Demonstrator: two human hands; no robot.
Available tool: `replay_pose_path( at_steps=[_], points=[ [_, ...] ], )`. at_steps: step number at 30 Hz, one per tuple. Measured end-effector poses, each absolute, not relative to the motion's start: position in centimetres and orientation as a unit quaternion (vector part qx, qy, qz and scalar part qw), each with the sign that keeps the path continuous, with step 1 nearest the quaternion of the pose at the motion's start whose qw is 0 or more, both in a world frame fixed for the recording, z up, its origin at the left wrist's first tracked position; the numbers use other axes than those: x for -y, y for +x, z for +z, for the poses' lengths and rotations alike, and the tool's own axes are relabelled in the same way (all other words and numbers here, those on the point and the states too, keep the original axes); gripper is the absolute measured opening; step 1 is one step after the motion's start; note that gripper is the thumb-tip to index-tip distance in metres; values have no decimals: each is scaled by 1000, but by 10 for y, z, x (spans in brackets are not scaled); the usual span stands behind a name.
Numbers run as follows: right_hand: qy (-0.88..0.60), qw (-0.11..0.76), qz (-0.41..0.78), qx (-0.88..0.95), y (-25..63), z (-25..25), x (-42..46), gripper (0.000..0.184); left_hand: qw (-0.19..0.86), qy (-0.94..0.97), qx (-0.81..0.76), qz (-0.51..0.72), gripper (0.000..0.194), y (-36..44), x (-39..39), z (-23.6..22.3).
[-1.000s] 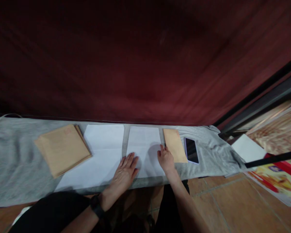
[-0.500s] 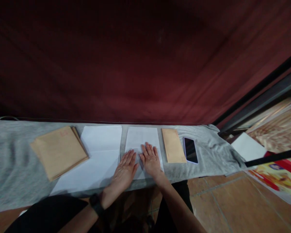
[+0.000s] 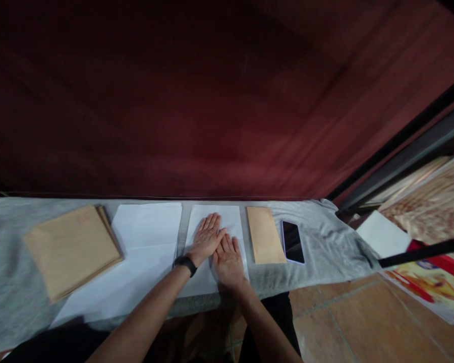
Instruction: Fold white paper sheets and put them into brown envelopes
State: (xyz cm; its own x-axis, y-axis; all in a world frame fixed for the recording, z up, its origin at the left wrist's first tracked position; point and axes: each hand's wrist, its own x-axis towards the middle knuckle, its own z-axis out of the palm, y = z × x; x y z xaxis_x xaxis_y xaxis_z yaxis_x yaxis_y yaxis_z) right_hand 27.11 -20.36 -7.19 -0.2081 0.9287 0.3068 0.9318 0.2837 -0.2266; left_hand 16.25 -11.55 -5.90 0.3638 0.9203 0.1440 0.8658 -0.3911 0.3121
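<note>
A white sheet of paper [image 3: 232, 217] lies on the grey cloth in front of me, with both palms down on it. My left hand [image 3: 207, 236] rests flat on its upper middle, fingers stretched out, thumb reaching over toward the other hand. Just below and to the right, my right hand [image 3: 228, 262] lies flat too, its fingertips by the left thumb. More white paper [image 3: 147, 227] is spread to the left, partly under a stack of brown envelopes [image 3: 73, 247]. A single brown envelope [image 3: 265, 234] sits right of the sheet.
Beyond that envelope lies a phone [image 3: 292, 242] with a dark screen. Grey cloth [image 3: 321, 247] covers the narrow surface. A dark red curtain [image 3: 212, 126] hangs behind it. At right are a black metal bar [image 3: 423, 252] and a colourful printed box [image 3: 435, 282] over the tiled floor.
My left hand has slid up and right across the sheet, toward the right hand. The right hand has shifted slightly down the sheet. The whole view has tilted a little.
</note>
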Motion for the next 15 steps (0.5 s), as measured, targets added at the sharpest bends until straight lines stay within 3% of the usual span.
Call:
replay_pose_path(
  at_steps=[15],
  points=[
    [-644, 244, -55, 723, 292, -81, 224, 58, 13, 714, -673, 195, 66, 132, 137, -68]
  ],
)
